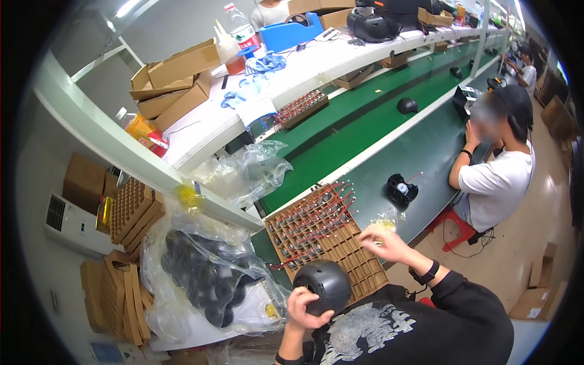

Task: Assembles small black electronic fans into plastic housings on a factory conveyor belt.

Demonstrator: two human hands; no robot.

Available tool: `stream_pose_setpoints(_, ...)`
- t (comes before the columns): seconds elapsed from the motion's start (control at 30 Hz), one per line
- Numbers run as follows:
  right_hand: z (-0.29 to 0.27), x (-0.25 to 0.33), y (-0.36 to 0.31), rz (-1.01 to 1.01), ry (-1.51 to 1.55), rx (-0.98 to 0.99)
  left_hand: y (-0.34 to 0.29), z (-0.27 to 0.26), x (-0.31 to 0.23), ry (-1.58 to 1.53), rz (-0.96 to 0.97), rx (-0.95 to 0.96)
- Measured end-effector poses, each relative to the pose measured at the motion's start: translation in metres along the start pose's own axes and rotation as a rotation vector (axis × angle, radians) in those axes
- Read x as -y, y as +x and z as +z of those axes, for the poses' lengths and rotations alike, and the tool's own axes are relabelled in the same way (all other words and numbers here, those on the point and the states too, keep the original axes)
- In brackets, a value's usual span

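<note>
My left hand (305,310) grips a black, dome-shaped plastic housing (327,285) low in front of me, thumb and fingers on its near side. My right hand (384,243) hovers past the right edge of a cardboard divider tray (359,263), its fingers bent in a pinch; whatever may be between them is too small to make out. Several small motors with red wires (304,222) fill the tray's far cells, and the nearer cells at right are bare. Just beyond my right hand lies a clear bag of small yellowish parts (385,221). An open black housing (402,190) sits farther off on the bench.
A green conveyor belt (340,131) runs beyond the bench (426,164). Plastic-wrapped black housings (204,267) are piled at left, near a metal post (115,146). At right a seated co-worker (496,164) works on a red stool (453,231). Another motor tray (302,108) stands across the belt.
</note>
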State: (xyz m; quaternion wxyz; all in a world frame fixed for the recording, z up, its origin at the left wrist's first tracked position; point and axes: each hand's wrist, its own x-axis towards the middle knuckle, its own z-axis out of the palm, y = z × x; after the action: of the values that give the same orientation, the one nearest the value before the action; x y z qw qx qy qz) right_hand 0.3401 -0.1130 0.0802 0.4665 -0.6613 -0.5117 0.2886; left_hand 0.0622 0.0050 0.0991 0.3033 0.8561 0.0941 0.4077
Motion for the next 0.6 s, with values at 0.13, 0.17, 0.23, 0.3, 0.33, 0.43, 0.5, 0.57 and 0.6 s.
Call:
stream_pose_setpoints(0.13,0.012,0.08,0.025,-0.421,0.09,0.241,0.01,-0.013,-0.023,-0.115,0.15,0.05)
stream_pose_setpoints(0.17,0.016,0.085,0.026,-0.421,0.144,0.245,0.011,-0.016,-0.028,-0.133,0.151,0.06)
stream_pose_setpoints(0.23,0.019,0.084,0.027,-0.458,0.138,0.245,0.014,-0.02,-0.03,-0.149,0.154,0.07)
stream_pose_setpoints(0.3,0.027,0.083,0.024,-0.508,0.07,0.149,0.016,-0.02,-0.031,-0.204,0.11,0.068)
stream_pose_setpoints(0.33,0.032,0.082,0.022,-0.505,0.072,0.15,0.013,-0.019,-0.031,-0.205,0.107,0.069)
stream_pose_setpoints(0.43,0.042,0.076,0.02,-0.279,0.102,-0.034,0.012,-0.015,-0.03,-0.283,0.046,0.024)
stream_pose_setpoints(0.5,0.052,0.045,0.026,-0.084,0.259,-0.106,0.015,-0.014,-0.032,-0.31,0.082,0.057)
stream_pose_setpoints(0.57,0.06,0.023,0.027,0.076,0.329,-0.18,0.012,-0.01,-0.028,-0.386,0.029,0.051)
stream_pose_setpoints(0.6,0.064,0.012,0.026,0.08,0.327,-0.182,0.009,-0.008,-0.026,-0.442,-0.028,0.038)
